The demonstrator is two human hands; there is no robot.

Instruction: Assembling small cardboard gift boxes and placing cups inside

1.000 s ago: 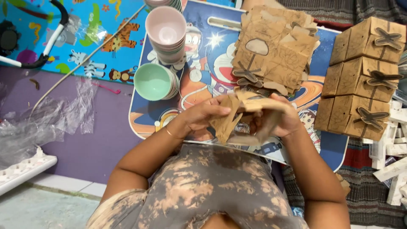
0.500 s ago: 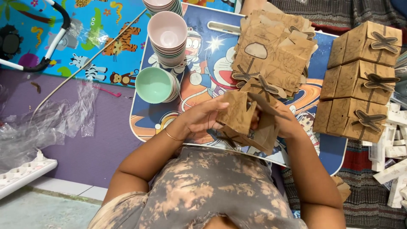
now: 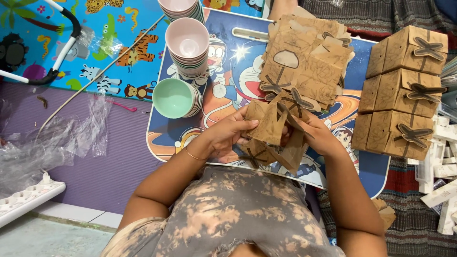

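Both hands, left hand [image 3: 233, 131] and right hand [image 3: 320, 135], grip the half-folded brown paper box [image 3: 276, 138]; press flaps in gently.

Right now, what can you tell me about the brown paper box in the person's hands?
The brown paper box looks like thin kraft card, half folded: its panels stand open at angles, and a dark bow-shaped tab shows on top. It is held tilted above the cartoon-printed tray, close to the person's chest. The left hand grips its left side and the right hand its right.
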